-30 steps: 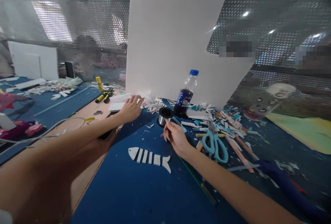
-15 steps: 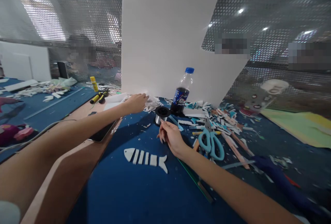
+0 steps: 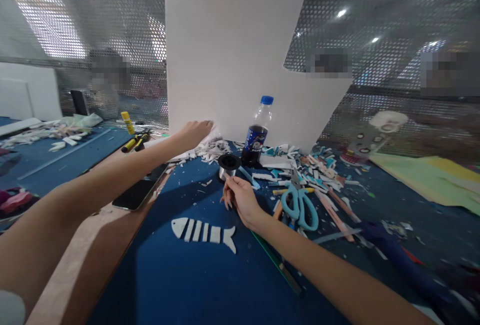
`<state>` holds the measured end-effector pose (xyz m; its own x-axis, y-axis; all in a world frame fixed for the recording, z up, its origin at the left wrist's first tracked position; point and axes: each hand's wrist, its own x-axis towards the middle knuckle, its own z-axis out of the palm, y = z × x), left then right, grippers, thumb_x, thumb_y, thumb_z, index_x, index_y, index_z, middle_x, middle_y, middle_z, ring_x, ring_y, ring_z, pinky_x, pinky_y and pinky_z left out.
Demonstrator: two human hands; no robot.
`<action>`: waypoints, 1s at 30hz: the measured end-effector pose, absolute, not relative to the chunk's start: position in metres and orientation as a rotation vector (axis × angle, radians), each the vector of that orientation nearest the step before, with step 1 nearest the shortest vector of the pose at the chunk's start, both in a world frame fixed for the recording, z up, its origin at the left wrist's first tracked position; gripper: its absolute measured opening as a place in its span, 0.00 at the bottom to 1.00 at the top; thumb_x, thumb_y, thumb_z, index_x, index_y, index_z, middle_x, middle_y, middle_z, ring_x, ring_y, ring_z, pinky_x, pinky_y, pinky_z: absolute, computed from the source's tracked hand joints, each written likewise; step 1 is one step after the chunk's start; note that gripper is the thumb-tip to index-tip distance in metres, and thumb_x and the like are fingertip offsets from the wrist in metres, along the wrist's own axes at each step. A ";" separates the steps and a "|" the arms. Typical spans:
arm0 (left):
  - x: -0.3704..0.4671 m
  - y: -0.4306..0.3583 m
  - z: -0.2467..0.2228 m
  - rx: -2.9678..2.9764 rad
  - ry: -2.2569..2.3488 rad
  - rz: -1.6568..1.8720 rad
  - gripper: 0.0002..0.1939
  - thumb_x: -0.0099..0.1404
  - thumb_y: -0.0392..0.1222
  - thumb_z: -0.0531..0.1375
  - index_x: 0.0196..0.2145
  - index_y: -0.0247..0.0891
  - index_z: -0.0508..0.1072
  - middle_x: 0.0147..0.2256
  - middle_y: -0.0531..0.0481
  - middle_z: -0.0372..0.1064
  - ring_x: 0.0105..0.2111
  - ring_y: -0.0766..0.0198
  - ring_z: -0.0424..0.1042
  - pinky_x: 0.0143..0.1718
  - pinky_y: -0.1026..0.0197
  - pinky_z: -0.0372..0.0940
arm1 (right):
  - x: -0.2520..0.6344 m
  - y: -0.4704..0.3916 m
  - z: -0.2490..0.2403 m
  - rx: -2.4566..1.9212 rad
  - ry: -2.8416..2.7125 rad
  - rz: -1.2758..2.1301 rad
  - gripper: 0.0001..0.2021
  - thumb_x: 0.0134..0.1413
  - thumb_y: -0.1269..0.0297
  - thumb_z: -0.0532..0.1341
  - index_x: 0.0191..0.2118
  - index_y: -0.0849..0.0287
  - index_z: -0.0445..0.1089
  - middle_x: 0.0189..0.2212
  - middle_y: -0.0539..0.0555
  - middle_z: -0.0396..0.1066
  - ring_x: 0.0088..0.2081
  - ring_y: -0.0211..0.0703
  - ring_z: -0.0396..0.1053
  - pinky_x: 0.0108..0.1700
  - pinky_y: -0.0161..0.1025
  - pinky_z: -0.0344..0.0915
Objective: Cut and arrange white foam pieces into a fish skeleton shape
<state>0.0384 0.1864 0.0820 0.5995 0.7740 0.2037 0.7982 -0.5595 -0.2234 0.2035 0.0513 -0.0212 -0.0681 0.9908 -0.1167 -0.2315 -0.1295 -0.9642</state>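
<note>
My right hand is closed, thumb and forefinger pinched at the near side of a spool of silvery wire with black flanges. The spool stands on the blue mat. My left hand reaches forward above a pile of white scraps, its fingers bent and closed; whatever they hold is hidden or too thin to see. Nearer me lies a white fish shape cut into several separate pieces, with a small hole for an eye.
Behind the spool stands a cola bottle before an upright white board. Right of my right hand lie light-blue scissors, foam offcuts and a dark green stick. A phone, black-yellow pliers and a glue stick lie left.
My left hand has risen a little over the scraps, away from the spool. My right hand stays at the spool. The whole view has shifted slightly.
</note>
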 end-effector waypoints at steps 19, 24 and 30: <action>0.051 0.221 0.046 -2.804 -1.329 -0.402 0.18 0.68 0.45 0.58 0.52 0.35 0.67 0.51 0.43 0.66 0.47 0.56 0.70 0.46 0.48 0.69 | 0.203 0.050 -0.022 -1.071 -1.060 1.437 0.15 0.62 0.57 0.58 0.49 0.62 0.67 0.43 0.55 0.70 0.39 0.41 0.71 0.39 0.43 0.71; 0.044 0.198 0.068 -2.691 -1.283 -0.491 0.22 0.69 0.37 0.54 0.59 0.32 0.59 0.58 0.36 0.59 0.57 0.53 0.63 0.57 0.49 0.61 | 0.203 0.048 -0.020 -1.072 -1.065 1.448 0.16 0.62 0.56 0.58 0.49 0.61 0.67 0.44 0.55 0.70 0.39 0.42 0.71 0.40 0.44 0.71; 0.020 0.141 0.098 -2.603 -1.301 -0.410 0.23 0.69 0.32 0.44 0.60 0.28 0.56 0.58 0.34 0.61 0.56 0.52 0.64 0.55 0.53 0.61 | 0.202 0.050 -0.020 -1.078 -1.068 1.459 0.15 0.62 0.56 0.57 0.47 0.62 0.68 0.40 0.54 0.71 0.36 0.39 0.71 0.36 0.41 0.71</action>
<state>0.0203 0.1408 0.0976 0.5736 0.7480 0.3339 0.8043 -0.5916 -0.0565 0.2017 0.0501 -0.0204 -0.1136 0.9886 -0.0991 -0.2041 -0.1208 -0.9715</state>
